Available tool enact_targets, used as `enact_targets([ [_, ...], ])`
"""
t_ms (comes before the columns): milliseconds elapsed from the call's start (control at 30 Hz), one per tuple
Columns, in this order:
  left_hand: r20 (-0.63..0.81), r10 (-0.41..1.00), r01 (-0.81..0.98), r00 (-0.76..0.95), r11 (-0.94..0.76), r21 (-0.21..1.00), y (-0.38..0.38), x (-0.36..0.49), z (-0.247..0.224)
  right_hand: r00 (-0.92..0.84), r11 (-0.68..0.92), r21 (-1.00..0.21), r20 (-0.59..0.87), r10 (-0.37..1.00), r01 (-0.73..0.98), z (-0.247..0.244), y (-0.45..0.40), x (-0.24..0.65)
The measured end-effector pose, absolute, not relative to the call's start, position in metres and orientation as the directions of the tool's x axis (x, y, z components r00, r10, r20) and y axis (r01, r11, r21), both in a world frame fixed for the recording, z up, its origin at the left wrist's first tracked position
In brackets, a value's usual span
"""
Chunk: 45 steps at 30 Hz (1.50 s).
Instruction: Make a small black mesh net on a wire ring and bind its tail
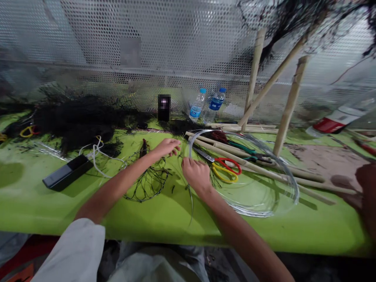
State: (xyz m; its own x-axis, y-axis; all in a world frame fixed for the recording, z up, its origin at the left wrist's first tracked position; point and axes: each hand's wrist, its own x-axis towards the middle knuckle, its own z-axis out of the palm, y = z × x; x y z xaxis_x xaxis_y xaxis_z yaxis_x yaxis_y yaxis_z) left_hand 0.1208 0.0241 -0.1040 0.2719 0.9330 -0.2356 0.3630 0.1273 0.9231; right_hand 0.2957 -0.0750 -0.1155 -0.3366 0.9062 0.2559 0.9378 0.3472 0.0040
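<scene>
My left hand (167, 148) is over the table with its fingers curled together; anything in them is too fine to make out. Close by on the right, my right hand (196, 172) is closed, knuckles up, and a thin dark strand (191, 201) trails down from beneath it. A round net of dark knotted cord (147, 184) lies below my left forearm. Beside my right hand is a coil of clear plastic line (252, 213). Scissors (225, 170) with one red and one yellow handle loop lie partly inside the coil.
Bamboo sticks (252, 162) and green-handled pliers (258, 157) lie to the right. Farther back are water bottles (197, 106), a pixelated dark upright object (164, 111) and black netting (79, 117). A power bank (69, 172) with white cable sits left. Another person's hand (366, 178) shows at the right edge.
</scene>
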Motion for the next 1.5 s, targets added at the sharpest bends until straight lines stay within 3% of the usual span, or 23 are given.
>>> enact_targets([
  [233, -0.313, 0.92, 0.051, 0.238, 0.31, 0.949, 0.042, 0.133, -0.126, -0.457, 0.468, 0.016, 0.243, 0.856, 0.884, -0.11, -0.073, 0.302],
  [433, -0.323, 0.908, -0.205, 0.265, 0.381, 0.902, 0.058, 0.132, -0.137, -0.474, 0.506, -0.055, 0.275, 0.837, 0.861, -0.104, -0.078, 0.301],
  [667, -0.283, 0.947, -0.405, 0.155, 0.322, 0.856, 0.091, 0.066, -0.098, -0.481, 0.526, -0.142, 0.259, 0.837, 0.839, -0.101, -0.077, 0.323],
  [900, -0.179, 0.971, -0.523, 0.16, 0.237, 0.818, 0.08, 0.023, -0.05, -0.541, 0.555, -0.102, 0.136, 0.83, 0.825, -0.132, -0.06, 0.328],
  [1200, 0.008, 0.998, -0.663, 0.07, 0.04, 0.747, 0.066, 0.005, -0.014, -0.463, 0.475, -0.046, 0.158, 0.872, 0.879, -0.135, -0.05, 0.335],
  [1500, 0.147, 0.989, -0.765, -0.006, -0.099, 0.636, 0.037, -0.081, 0.01, -0.465, 0.481, -0.044, 0.193, 0.864, 0.876, -0.142, -0.041, 0.339],
])
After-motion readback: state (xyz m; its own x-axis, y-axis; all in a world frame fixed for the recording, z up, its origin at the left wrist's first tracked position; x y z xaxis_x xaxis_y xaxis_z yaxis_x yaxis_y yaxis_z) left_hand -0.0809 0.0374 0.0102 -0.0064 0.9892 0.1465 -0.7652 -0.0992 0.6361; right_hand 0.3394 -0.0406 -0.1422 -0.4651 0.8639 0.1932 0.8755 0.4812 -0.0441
